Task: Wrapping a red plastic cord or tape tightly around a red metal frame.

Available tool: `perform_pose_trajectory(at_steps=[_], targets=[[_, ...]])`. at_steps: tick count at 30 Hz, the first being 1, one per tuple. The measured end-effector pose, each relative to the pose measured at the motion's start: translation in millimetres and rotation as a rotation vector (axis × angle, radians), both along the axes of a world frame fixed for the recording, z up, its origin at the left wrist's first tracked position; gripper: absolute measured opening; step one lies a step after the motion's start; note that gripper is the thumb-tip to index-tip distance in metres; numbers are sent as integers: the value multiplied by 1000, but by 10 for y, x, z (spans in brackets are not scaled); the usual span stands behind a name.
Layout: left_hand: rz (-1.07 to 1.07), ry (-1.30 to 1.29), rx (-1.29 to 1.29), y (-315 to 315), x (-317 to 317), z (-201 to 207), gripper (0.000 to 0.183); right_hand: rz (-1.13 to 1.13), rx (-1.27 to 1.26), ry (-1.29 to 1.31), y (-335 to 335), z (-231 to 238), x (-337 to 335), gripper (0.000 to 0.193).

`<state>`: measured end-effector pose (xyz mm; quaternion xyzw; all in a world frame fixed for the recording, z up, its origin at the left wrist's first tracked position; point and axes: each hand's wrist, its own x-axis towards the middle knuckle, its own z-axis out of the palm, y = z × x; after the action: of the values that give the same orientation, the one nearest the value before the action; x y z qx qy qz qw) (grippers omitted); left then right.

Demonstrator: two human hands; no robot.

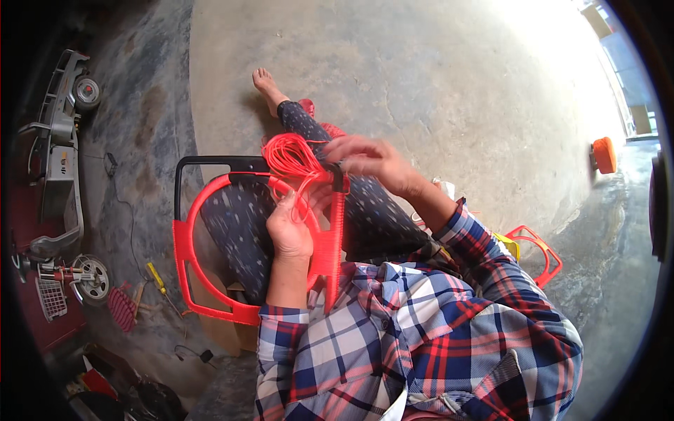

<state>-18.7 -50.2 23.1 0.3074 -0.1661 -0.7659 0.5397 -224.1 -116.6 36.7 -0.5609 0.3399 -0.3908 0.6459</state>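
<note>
A red plastic frame (180, 263) with a large round opening and a black bar (178, 186) along its far edge rests across my lap. Bunched at its far right corner is a coil of thin red cord (291, 156), its strands looping down over the frame. My left hand (289, 228) closes around strands of the cord at the frame's inner rim, thumb on the near side, other fingers partly behind the plastic. Just right of the coil, by a dark end piece at the corner, my right hand (375, 163) is smeared by motion; its grip is unclear.
Another red frame with a yellow part (544, 256) lies on the floor at right, and an orange object (604, 155) farther off. At left are a yellow-handled screwdriver (156, 278), a pink woven piece (123, 307), a ride-on toy car (63, 147) and a small wheel (93, 277).
</note>
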Motion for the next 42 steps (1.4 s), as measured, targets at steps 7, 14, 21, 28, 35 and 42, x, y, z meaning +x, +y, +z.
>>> perform_pose_trajectory(at_steps=[7, 14, 21, 28, 35, 42], targets=[[-19, 66, 135, -39, 110, -89, 64, -8, 179, 183, 128, -308, -17, 29], [-45, 104, 29, -63, 115, -126, 67, 31, 211, 78, 123, -448, 33, 20], [45, 86, 93, -63, 118, -106, 50, -267, 177, -458, 136, -234, -117, 6], [-167, -63, 158, -82, 217, -312, 41, -197, 181, -782, 569, 314, -1580, 25], [-239, -35, 166, -113, 220, -166, 36, -1130, 128, -554, 402, -257, -1914, 18], [-252, 67, 146, -94, 122, -179, 37, -63, -46, 58, 366, -662, 77, 17]])
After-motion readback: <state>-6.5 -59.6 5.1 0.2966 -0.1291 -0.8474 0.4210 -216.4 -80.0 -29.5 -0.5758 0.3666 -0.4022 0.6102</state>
